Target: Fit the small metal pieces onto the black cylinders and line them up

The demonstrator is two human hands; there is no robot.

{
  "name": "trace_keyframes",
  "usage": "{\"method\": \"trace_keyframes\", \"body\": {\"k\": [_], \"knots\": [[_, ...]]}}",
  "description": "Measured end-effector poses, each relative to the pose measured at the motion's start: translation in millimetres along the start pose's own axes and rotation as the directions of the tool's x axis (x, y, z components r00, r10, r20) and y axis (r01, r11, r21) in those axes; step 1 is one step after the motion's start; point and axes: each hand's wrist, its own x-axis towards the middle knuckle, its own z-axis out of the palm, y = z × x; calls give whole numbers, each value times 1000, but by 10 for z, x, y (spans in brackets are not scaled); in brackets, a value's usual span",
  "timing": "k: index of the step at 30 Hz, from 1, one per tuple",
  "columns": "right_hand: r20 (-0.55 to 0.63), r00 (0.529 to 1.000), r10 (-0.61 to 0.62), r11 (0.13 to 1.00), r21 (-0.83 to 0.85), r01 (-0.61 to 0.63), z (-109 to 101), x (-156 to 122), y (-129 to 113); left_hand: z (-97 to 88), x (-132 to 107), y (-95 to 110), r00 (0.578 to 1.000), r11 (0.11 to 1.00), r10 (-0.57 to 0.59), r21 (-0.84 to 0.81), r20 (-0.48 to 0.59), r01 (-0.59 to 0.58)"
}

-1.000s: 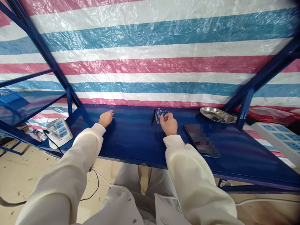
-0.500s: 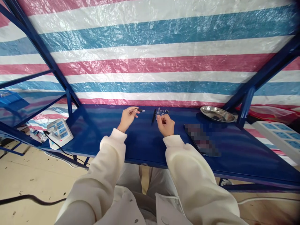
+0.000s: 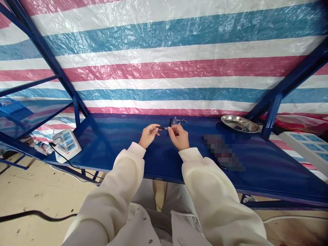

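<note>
My left hand [image 3: 150, 134] pinches a thin black pen-like stick [image 3: 161, 127] between thumb and fingertips, holding it level above the table. Its pale or clear tip points right and meets the fingertips of my right hand [image 3: 178, 136]. The right thumb and index finger are pressed together there, and the small piece between them is mostly hidden. Just behind the right hand lie clear tubes [image 3: 174, 120], a few black pieces [image 3: 170, 121] and several small dark shiny parts [image 3: 182, 121]. The hand partly covers this group.
A blue metal table [image 3: 115, 143] lies beneath my hands. On it are an oval steel tray [image 3: 239, 124] at the back right and a dark blurred flat object [image 3: 222, 153]. Power strips stand at the left [image 3: 67, 145] and right [image 3: 309, 145]. Striped sheeting [image 3: 164, 68] hangs behind.
My left hand has moved right with the black stick, and my right hand has drawn back slightly from the clear tubes. The stick's tip now meets the right fingertips.
</note>
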Motion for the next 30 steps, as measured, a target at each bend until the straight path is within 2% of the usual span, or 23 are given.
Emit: {"method": "trace_keyframes", "body": {"k": [6, 12, 19, 23, 30], "knots": [[168, 985, 32, 999, 29, -37, 4, 10, 30, 12, -53, 69, 996, 996, -11, -92, 92, 19], [162, 987, -16, 1000, 22, 13, -14, 25, 10, 25, -70, 102, 986, 994, -55, -81, 157, 68], [167, 986, 4, 999, 34, -10, 9, 21, 28, 45, -50, 95, 988, 991, -133, 22, 77, 132], [184, 982, 31, 999, 38, -39, 10, 16, 33, 32, -36, 97, 987, 987, -161, 4, 13, 161], [148, 988, 39, 993, 100, -55, 25, 15, 18, -1, -46, 122, 993, 989, -108, -99, 52, 113]]}}
